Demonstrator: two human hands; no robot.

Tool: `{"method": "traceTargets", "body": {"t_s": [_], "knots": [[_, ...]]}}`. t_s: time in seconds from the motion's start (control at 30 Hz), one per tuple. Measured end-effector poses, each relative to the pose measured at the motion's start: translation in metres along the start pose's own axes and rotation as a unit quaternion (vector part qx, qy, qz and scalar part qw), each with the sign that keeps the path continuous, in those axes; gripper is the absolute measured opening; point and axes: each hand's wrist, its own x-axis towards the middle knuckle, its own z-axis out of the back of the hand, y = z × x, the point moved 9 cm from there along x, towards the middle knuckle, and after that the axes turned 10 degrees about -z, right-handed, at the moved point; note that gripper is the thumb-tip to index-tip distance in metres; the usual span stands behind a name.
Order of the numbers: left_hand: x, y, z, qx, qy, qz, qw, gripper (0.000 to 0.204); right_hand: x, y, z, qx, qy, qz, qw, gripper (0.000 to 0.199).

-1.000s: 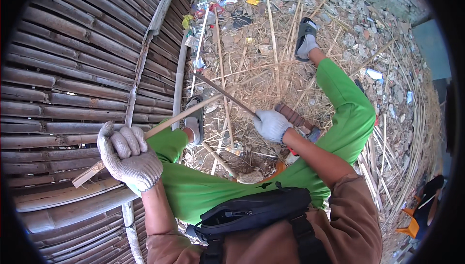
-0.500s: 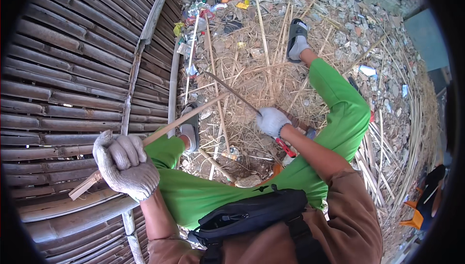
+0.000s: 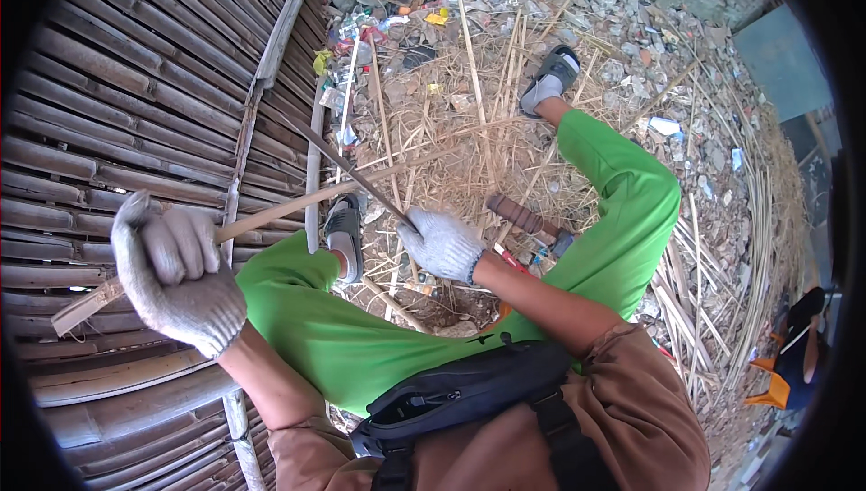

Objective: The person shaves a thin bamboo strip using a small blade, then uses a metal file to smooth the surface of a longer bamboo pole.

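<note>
Two gloved grips [image 3: 180, 279], one stick [image 3: 298, 202]

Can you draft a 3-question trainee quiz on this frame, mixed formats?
1. True or false: the left hand grips a bamboo strip.
2. The blade in the right hand points: A) up-left toward the bamboo panel; B) down toward the black waist bag; C) right toward the sandal.
3. Fill in: both hands wear ____ gloves.

Key: 1 true; 2 A; 3 white knit.
</note>
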Motion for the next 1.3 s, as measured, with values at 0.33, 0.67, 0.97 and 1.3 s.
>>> {"method": "traceTargets", "body": {"t_s": [0.33,0.67,0.97,1.3], "knots": [[0.006,0.006,0.022,0.029,-0.036,-0.043,0.998,0.038,0.010,-0.048,-0.021,0.032,0.021,-0.107,0.993,0.045],[-0.001,0.013,-0.001,0.085,0.015,-0.050,0.995,0.033,0.002,0.031,0.010,-0.018,0.068,-0.028,0.997,0.047],[0.009,0.022,0.042,0.111,-0.104,-0.035,0.988,0.030,0.032,-0.071,-0.020,0.073,0.104,-0.187,0.974,0.045],[0.013,0.028,0.015,0.085,-0.045,-0.020,0.995,0.029,0.063,-0.180,-0.024,-0.029,0.094,-0.212,0.972,0.042]]}}
